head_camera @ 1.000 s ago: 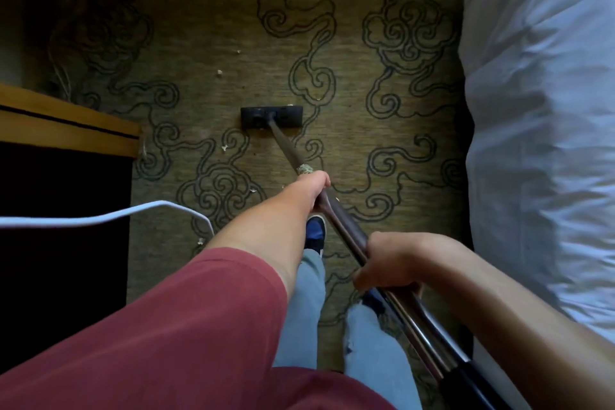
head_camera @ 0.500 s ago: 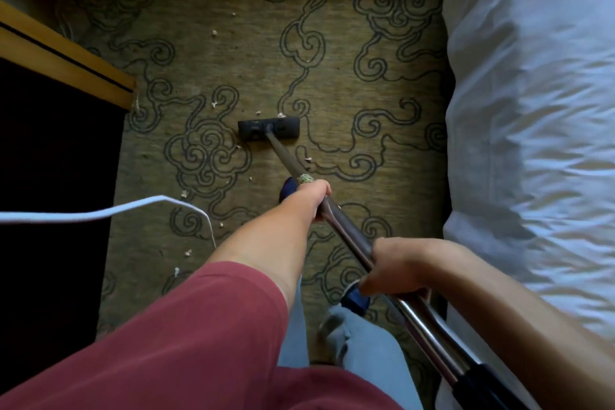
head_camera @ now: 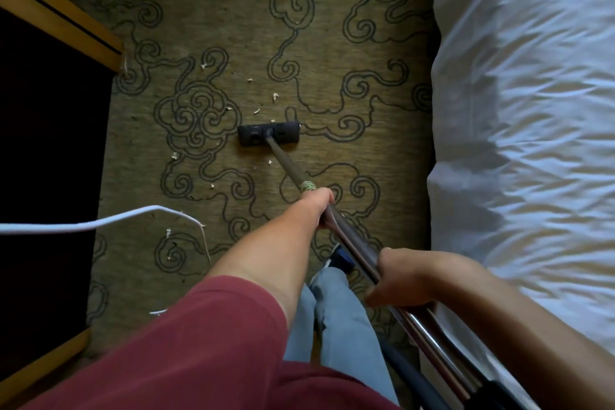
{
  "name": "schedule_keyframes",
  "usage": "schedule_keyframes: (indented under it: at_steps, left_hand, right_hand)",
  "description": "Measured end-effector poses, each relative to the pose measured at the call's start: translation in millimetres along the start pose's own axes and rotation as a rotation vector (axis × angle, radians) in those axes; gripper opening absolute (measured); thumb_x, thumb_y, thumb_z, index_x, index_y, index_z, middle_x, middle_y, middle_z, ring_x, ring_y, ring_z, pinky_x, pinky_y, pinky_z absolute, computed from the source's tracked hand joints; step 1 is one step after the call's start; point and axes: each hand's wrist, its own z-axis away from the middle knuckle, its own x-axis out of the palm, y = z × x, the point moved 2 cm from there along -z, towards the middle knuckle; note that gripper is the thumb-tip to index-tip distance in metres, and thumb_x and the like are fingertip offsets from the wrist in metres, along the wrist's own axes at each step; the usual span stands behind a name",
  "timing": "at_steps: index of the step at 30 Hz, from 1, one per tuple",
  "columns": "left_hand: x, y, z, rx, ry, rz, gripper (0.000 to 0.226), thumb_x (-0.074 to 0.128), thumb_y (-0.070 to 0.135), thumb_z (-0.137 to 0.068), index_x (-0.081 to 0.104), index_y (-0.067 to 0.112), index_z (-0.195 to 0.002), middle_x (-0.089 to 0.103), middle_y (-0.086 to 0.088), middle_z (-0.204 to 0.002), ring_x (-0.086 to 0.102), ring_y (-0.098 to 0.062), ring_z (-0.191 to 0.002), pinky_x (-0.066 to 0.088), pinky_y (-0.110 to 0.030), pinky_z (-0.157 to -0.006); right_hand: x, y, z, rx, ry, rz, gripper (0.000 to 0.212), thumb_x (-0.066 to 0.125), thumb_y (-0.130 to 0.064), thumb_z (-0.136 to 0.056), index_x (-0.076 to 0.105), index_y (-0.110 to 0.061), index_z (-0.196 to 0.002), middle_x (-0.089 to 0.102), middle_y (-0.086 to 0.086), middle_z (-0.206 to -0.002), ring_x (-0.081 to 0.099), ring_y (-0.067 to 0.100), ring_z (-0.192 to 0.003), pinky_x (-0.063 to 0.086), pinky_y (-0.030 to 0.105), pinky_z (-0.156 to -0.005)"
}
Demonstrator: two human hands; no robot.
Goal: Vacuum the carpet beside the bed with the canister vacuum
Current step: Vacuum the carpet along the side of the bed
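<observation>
Because the floor head (head_camera: 269, 133) must be steered across the carpet (head_camera: 326, 53) at mid-frame, the wand (head_camera: 346, 236) is gripped in two places: the left hand (head_camera: 321, 205) is wrapped round it higher in the frame, the right hand (head_camera: 411, 278) clamped round it lower right, beside the bed (head_camera: 525, 130). Pale crumbs (head_camera: 203, 65) are scattered left of and above the head. The canister is not seen, the wand's lower end being cut off at the bottom edge. The white cord (head_camera: 83, 226) is cut off at the left edge.

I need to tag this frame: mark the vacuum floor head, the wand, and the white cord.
vacuum floor head (head_camera: 269, 134): head view, middle of its dark top.
wand (head_camera: 287, 163): head view, bare tube below the head.
white cord (head_camera: 109, 222): head view, its flat run at left.
</observation>
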Motion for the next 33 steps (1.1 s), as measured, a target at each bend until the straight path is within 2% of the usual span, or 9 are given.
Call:
schedule_keyframes:
  at_steps: [4,9,14,17,23,25,27,29,33]
  left_hand:
    - [-19,-16,2,0.001,-0.016,-0.026,0.016,0.057,0.011,-0.084,0.047,0.007,-0.096,0.066,-0.021,-0.122,0.071,-0.036,-0.105,0.058,-0.055,-0.091]
    - [-33,-39,6,0.046,-0.026,0.011,0.028,0.057,0.012,-0.083,0.050,0.007,-0.110,0.066,-0.019,-0.122,0.070,-0.035,-0.107,0.057,-0.055,-0.091]
    - [-29,-84,18,0.106,0.060,0.043,0.027,0.058,0.011,-0.085,0.054,0.006,-0.111,0.059,-0.012,-0.091,0.064,-0.030,-0.080,0.059,-0.039,-0.077]
    - [-22,-127,17,0.081,0.077,0.026,0.032,0.056,0.010,-0.087,0.055,0.006,-0.118,0.057,-0.015,-0.099,0.061,-0.031,-0.084,0.056,-0.038,-0.071]
    - [11,-203,20,0.083,0.095,0.025,0.022,0.054,0.011,-0.089,0.052,0.006,-0.110,0.061,-0.017,-0.101,0.066,-0.034,-0.092,0.057,-0.043,-0.088]
    - [32,-231,23,0.073,0.098,0.022,0.021,0.055,0.011,-0.089,0.052,0.006,-0.109,0.061,-0.015,-0.096,0.066,-0.031,-0.085,0.058,-0.043,-0.085]
    - [55,-255,29,0.083,0.111,0.037,0.021,0.057,0.011,-0.087,0.055,0.005,-0.107,0.059,-0.013,-0.087,0.062,-0.028,-0.070,0.057,-0.038,-0.072]
    - [74,-270,34,0.095,0.101,0.069,0.029,0.059,0.012,-0.085,0.057,0.005,-0.113,0.061,-0.013,-0.092,0.063,-0.028,-0.072,0.056,-0.035,-0.066]
    - [113,-278,43,0.124,0.073,0.133,0.035,0.061,0.010,-0.083,0.054,0.006,-0.117,0.060,-0.013,-0.091,0.064,-0.029,-0.075,0.058,-0.034,-0.064]
  right_hand:
    - [22,-21,3,-0.004,0.004,-0.009,0.056,0.073,-0.049,-0.078,0.055,-0.015,-0.119,0.069,0.002,-0.090,0.072,0.016,-0.073,0.060,0.030,-0.059]
    - [39,-37,9,-0.034,-0.007,0.035,0.044,0.071,-0.046,-0.082,0.064,-0.012,-0.108,0.073,0.004,-0.082,0.074,0.016,-0.065,0.063,0.032,-0.061]
    - [66,-23,20,-0.040,-0.070,0.050,0.034,0.071,-0.042,-0.084,0.064,-0.014,-0.102,0.074,0.003,-0.080,0.074,0.014,-0.062,0.057,0.026,-0.053]
    - [101,-6,19,-0.053,-0.084,0.076,0.031,0.070,-0.041,-0.082,0.064,-0.015,-0.098,0.074,0.004,-0.079,0.074,0.015,-0.062,0.059,0.028,-0.055]
    - [170,48,12,-0.075,-0.044,0.092,0.025,0.070,-0.045,-0.084,0.061,-0.023,-0.091,0.072,0.000,-0.076,0.071,0.010,-0.054,0.053,0.022,-0.045]
    - [192,74,17,-0.097,-0.027,0.114,0.023,0.069,-0.046,-0.084,0.061,-0.025,-0.088,0.071,-0.001,-0.078,0.071,0.009,-0.060,0.053,0.023,-0.048]
    - [211,101,24,-0.118,-0.026,0.122,0.029,0.069,-0.048,-0.084,0.065,-0.022,-0.096,0.072,0.000,-0.085,0.072,0.013,-0.072,0.060,0.030,-0.064]
    - [221,123,31,-0.115,-0.005,0.140,0.039,0.068,-0.051,-0.084,0.067,-0.019,-0.106,0.072,0.001,-0.089,0.072,0.016,-0.078,0.062,0.036,-0.076]
    - [228,160,39,-0.092,0.072,0.124,0.043,0.068,-0.048,-0.083,0.063,-0.020,-0.115,0.068,0.001,-0.096,0.067,0.014,-0.087,0.056,0.030,-0.079]
